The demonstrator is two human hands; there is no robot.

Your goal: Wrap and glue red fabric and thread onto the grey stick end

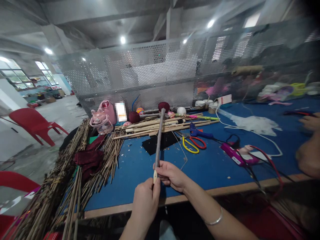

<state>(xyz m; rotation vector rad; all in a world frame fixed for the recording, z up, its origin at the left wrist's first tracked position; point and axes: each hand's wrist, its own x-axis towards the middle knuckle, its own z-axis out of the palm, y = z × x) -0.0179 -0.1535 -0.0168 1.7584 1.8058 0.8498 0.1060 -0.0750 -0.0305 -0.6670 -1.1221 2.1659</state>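
Observation:
A long grey stick [159, 140] runs away from me over the table, its near end between my hands. At that end shows a short pale section [155, 176]; I cannot tell whether it is bare wood or a separate piece. My left hand [145, 196] is closed around the pale section, thumb on top. Just beyond it, the fingers of my right hand [172, 175] pinch the grey part. Beneath the stick lies a black sheet [150, 145] on the blue table [130, 170]. A thin thread or wire [185, 155] curves on the table right of the stick.
Twig bundles [75, 160] and dark red cloth [88, 160] fill the left. Behind are pale sticks [140, 128] and yarn balls [134, 117]. Rightward lie scissors [190, 145], a blue glue gun [200, 132] and a purple power strip [232, 155]. Another person's hand [310, 123] shows at right.

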